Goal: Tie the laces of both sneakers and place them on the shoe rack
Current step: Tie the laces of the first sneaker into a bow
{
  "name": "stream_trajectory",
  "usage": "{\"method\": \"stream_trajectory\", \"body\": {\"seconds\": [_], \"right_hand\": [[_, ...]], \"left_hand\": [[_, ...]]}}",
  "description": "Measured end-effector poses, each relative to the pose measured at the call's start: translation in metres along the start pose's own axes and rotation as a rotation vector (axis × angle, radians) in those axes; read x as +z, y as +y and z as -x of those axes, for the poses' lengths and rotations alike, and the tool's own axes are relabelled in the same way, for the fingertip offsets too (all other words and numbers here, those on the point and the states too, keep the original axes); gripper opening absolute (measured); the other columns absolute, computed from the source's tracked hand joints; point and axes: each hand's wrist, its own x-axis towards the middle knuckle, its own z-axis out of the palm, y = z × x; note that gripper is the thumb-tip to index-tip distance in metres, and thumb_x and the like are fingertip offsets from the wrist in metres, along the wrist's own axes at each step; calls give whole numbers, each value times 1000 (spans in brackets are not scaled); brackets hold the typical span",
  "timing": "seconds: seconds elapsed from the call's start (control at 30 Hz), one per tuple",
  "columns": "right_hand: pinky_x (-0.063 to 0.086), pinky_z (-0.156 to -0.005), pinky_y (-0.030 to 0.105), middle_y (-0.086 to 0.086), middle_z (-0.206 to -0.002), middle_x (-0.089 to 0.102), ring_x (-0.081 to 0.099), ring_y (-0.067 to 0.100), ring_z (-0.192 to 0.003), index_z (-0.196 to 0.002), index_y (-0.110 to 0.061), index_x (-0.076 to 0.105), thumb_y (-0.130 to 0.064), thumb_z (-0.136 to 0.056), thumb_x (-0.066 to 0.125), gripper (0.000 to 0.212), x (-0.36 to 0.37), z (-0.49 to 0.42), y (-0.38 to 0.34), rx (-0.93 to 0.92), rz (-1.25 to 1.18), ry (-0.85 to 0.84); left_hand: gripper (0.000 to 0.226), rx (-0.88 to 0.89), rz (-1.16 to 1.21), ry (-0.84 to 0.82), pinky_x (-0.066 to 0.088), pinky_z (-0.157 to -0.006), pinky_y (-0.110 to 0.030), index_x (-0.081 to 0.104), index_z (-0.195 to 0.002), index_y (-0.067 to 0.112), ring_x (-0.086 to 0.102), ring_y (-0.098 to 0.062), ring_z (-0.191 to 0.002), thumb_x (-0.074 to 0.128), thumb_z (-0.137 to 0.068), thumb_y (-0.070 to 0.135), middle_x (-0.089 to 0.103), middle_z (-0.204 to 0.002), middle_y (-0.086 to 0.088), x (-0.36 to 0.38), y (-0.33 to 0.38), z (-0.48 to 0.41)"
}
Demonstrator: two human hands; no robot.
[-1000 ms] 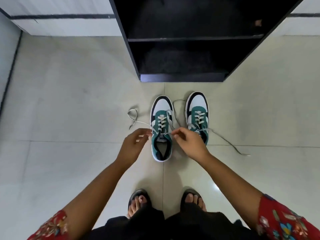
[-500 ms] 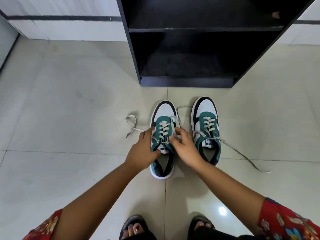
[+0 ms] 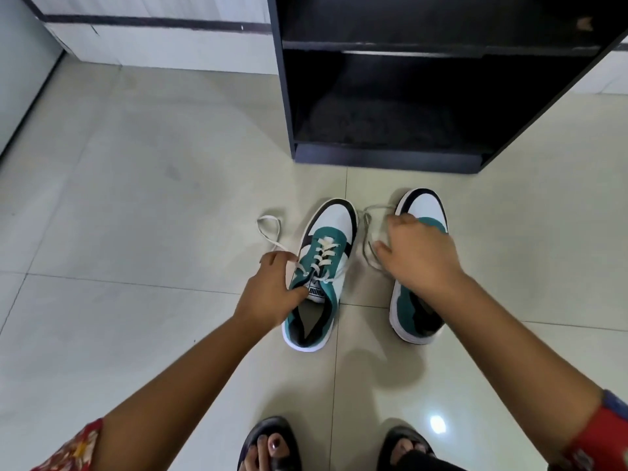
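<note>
Two teal, white and black sneakers stand side by side on the floor, toes toward the black shoe rack (image 3: 387, 159). The left sneaker (image 3: 334, 219) has loose white laces. Its left lace (image 3: 268, 229) loops on the tile and runs into my left hand (image 3: 272, 294), which pinches it beside the tongue. Its other lace (image 3: 368, 229) lies curled between the shoes. My right hand (image 3: 419, 258) hovers palm down over the middle of the right sneaker (image 3: 423, 205), fingers spread beside that curled lace, hiding the shoe's own laces.
The rack's lower shelf (image 3: 390, 130) is dark and open at the front, just beyond the shoes. My feet in black sandals (image 3: 268, 443) stand at the bottom edge. A white wall with a dark stripe (image 3: 153, 22) runs along the back left.
My right hand has left the left sneaker's laces and swung right over the right sneaker. My left hand stays at the left lace. The camera has dropped closer to the shoes.
</note>
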Motion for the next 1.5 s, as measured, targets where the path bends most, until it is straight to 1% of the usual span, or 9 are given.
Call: {"method": "stream_trajectory", "body": {"seconds": [0.13, 0.4, 0.57, 0.63, 0.83, 1.0, 1.23, 1.4, 1.5], "right_hand": [[39, -105, 40, -1, -141, 47, 43, 22, -128, -141, -27, 35, -16, -86, 51, 59, 31, 19, -21, -351, -225, -85], [39, -83, 33, 1, -98, 61, 51, 21, -98, -93, -17, 58, -25, -83, 53, 14, 63, 21, -20, -314, -313, 31], [34, -61, 31, -3, -60, 50, 51, 21, -68, -66, -18, 52, -37, -86, 52, 27, 58, 26, -22, -250, -472, -87], [32, -55, 30, -6, -46, 39, 42, 16, -52, -49, -20, 41, -45, -85, 58, 47, 58, 27, -25, -119, -803, -197], [30, -49, 26, -11, -32, 34, 32, 10, -37, -30, -21, 48, -16, -86, 63, 57, 69, 25, -22, 192, -1333, -224], [36, -51, 25, -11, -31, 33, 32, 8, -35, -38, -19, 43, -11, -85, 61, 51, 77, 25, -18, 257, -1393, -189], [34, -51, 23, -11, -29, 34, 31, 5, -37, -29, -20, 53, -12, -87, 59, 59, 81, 34, -15, 268, -1377, -220], [38, -62, 27, 3, -60, 50, 45, 15, -56, -64, -14, 56, -35, -91, 53, 34, 74, 36, -13, 14, -970, -161], [40, -74, 22, -7, -93, 54, 51, 8, -83, -97, -17, 58, -41, -93, 45, 27, 58, 42, -10, -132, -576, 221]], "left_hand": [[59, 92, 54, -53, 52, -83, -39, 34, -132, 42, 67, -26, -87, 62, -80, 40, 29, -148, 5, -2, -3, 7], [12, 334, -67, 133, 50, -67, -32, 55, -98, 21, 61, -14, -66, 49, -93, 29, 50, -126, 11, -9, -7, 15], [14, 301, -6, 107, 39, -60, -19, 62, -101, 26, 54, -5, -65, 57, -89, 32, 56, -86, 7, -16, -4, 12], [8, 238, 85, 132, 35, -58, -19, 69, -84, 24, 49, -8, -63, 67, -82, 31, 52, -75, 2, -18, -3, 8], [15, -83, 575, 60, 37, -67, -30, 68, -64, 9, 46, -20, -66, 77, -73, 17, 51, -64, -12, -17, -13, 1], [31, -163, 653, 85, 39, -62, -16, 56, -70, -12, 46, -13, -63, 74, -74, 12, 43, -65, -12, -8, -25, 2], [28, -153, 649, 113, 36, -53, -9, 54, -65, -9, 43, -1, -47, 73, -76, 9, 42, -41, 12, -8, -34, 5], [11, -110, 627, 87, 54, -65, -29, 67, -90, 16, 60, -18, -78, 70, -80, 20, 58, -98, -6, -3, -31, 13], [28, -127, 501, 310, 56, -60, -32, 57, -113, 25, 61, -13, -86, 61, -87, 34, 46, -115, 2, 0, -26, 21]]}}
